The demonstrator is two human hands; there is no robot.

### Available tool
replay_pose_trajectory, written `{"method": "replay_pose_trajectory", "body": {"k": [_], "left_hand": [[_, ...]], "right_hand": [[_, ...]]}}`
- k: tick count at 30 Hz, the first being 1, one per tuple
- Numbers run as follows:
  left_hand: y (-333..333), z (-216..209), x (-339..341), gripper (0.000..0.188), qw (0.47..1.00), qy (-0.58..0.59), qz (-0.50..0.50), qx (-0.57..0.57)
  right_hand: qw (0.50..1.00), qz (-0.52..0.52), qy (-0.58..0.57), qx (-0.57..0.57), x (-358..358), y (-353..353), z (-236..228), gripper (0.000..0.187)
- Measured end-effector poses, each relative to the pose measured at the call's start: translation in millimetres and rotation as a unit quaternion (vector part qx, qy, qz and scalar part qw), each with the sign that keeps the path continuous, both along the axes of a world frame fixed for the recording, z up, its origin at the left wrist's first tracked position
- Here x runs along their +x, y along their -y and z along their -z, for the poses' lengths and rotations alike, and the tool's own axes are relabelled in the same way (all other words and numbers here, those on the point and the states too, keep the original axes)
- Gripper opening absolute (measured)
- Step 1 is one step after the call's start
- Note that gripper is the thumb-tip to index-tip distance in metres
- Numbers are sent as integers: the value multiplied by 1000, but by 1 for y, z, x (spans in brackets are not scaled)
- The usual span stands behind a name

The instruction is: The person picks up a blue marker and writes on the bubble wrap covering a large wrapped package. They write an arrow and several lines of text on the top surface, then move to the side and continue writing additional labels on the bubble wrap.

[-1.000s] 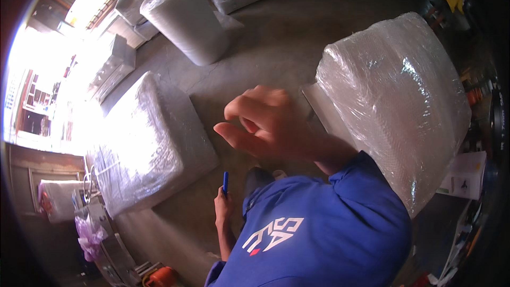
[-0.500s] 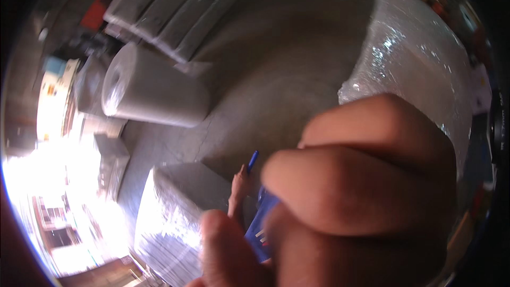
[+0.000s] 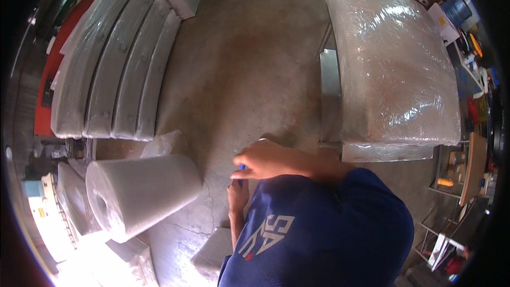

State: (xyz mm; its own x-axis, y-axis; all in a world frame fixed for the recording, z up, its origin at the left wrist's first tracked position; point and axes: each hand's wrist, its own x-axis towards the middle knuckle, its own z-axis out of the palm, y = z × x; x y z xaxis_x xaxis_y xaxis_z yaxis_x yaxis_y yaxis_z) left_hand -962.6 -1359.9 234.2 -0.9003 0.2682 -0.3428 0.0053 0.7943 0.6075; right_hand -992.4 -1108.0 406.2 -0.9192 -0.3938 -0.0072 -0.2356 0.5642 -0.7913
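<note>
In front of my blue shirt [image 3: 324, 228], both hands meet at a slim blue pen-like tool [image 3: 241, 168]; its exact kind is too small to make out. My left hand [image 3: 237, 194] is closed round its lower part. From the right, my right hand [image 3: 257, 160] reaches across with its fingers closed at the upper end. The fingertips partly cover the tool. Just left of the hands lies a big roll of bubble wrap [image 3: 146, 188] on the concrete floor [image 3: 239, 74].
Several tall wrapped panels [image 3: 122, 69] stand at the far left. At right, a large bubble-wrapped piece [image 3: 398, 69] rests on a metal-legged stand. Another wrapped block [image 3: 212, 255] sits by my left arm. Shelves with tools and boxes [image 3: 443, 24] line the right edge.
My right hand, close up and large before, has dropped to the blue tool in my left hand. The view has turned, so the roll and the wrapped pieces appear shifted.
</note>
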Motion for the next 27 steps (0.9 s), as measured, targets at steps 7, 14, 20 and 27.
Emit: {"method": "replay_pose_trajectory", "body": {"k": [7, 14, 20, 27], "left_hand": [[-58, -40, -155, 44, 994, 66, 62, 65], [-135, -76, -345, 83, 919, 93, 378, 70], [-223, -57, -452, 114, 820, 126, 545, 117], [-329, -86, -548, 115, 666, 179, 715, 117]], "right_hand": [[977, 65, 197, 53, -82, -59, 78, 67], [968, 100, 220, -69, -190, -92, 90, 69], [860, 377, 191, -286, -255, -89, 117, 61], [716, 594, 151, -334, -329, -116, 117, 68]]}}
